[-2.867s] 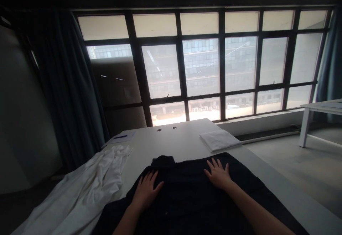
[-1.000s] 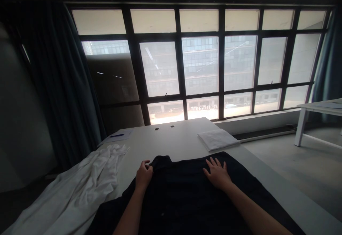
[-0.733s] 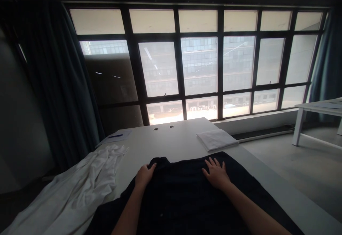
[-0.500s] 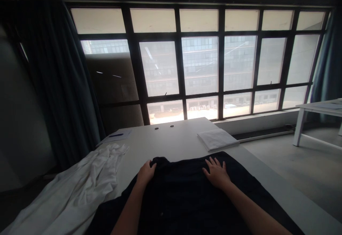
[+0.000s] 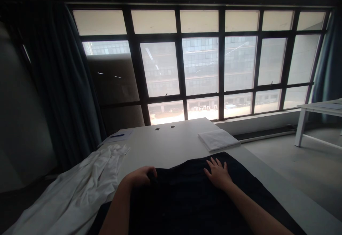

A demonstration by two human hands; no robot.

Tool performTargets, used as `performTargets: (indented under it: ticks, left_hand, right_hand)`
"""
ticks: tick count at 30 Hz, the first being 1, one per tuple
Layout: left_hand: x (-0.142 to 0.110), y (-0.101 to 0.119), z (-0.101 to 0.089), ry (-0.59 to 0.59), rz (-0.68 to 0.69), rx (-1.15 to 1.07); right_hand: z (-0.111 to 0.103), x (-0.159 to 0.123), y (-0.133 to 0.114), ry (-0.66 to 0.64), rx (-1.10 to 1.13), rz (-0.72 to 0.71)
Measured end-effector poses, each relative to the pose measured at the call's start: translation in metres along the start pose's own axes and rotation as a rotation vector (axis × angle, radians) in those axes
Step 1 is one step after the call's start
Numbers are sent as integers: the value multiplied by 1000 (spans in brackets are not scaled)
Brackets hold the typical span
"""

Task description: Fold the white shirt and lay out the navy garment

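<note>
A dark cloth (image 5: 184, 195), nearly black, lies spread over the near part of the white table (image 5: 171, 144). My left hand (image 5: 143, 176) is at its far left corner, with fingers bent and closed on the cloth's edge. Flat on the far right part of the cloth rests my right hand (image 5: 218, 174), its fingers spread. The near end of the cloth runs out of view, and its kind of garment or sheet cannot be made out. Left of it lies a crumpled white cloth (image 5: 88, 178).
A folded white cloth (image 5: 219, 139) sits near the table's right edge. Paper with a dark pen (image 5: 117, 135) lies at the far left corner. Two round cable holes are set in the tabletop. A second white table (image 5: 301, 121) stands at the right, and windows line the back.
My left hand has moved a little left and toward me, and the bunched far edge of the dark cloth now lies flatter. My right hand has stayed in place.
</note>
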State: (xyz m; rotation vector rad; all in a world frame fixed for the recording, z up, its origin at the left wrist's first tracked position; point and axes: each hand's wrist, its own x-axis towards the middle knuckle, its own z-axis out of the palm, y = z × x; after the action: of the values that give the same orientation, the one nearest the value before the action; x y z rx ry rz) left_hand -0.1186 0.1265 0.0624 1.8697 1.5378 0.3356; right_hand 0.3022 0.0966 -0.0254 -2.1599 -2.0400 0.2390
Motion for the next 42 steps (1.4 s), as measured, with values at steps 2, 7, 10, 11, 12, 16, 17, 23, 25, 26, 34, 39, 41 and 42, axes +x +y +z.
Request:
performTargets:
  ticks: [2,7,10,11,12,16,17,23,25,26,34,39,41,42]
  left_hand:
    - [1,-7,-1,-26,-28,-8]
    - [15,-19,5,48,-29,-14]
    - [23,-25,10,126,0,-11]
    - [25,-27,12,161,14,-11]
    - [26,-30,14,198,29,-12]
    - [31,-47,22,381,33,-4]
    - [33,-52,25,430,21,0]
    - [42,-65,43,577,24,59]
    - [44,-66,46,583,52,80]
    - [45,-66,46,586,62,88]
    - [46,-70,44,611,61,110]
    - [47,-72,46,620,56,148]
    - [47,-73,47,626,38,177]
    - [46,-73,47,629,23,193]
  right_hand:
    - [-1,0,-1,-5,-4,4]
    - [-2,-1,-1,-10,-3,4]
    - [-1,0,0,-5,1,-1]
    - [0,1,0,-5,-2,-2]
    - [1,1,0,-4,-7,-3]
    - [2,0,-3,7,-58,14]
    - [1,-1,-5,9,-77,25]
    - [-24,-2,-39,51,18,-65]
    - [-29,2,-63,24,94,-164]
    - [-29,5,-77,1,127,-210]
    - [6,26,-176,-28,378,-279]
    - [22,23,-184,90,450,-209]
    - [25,20,-182,124,462,-223]
    - [26,19,-181,137,465,-230]
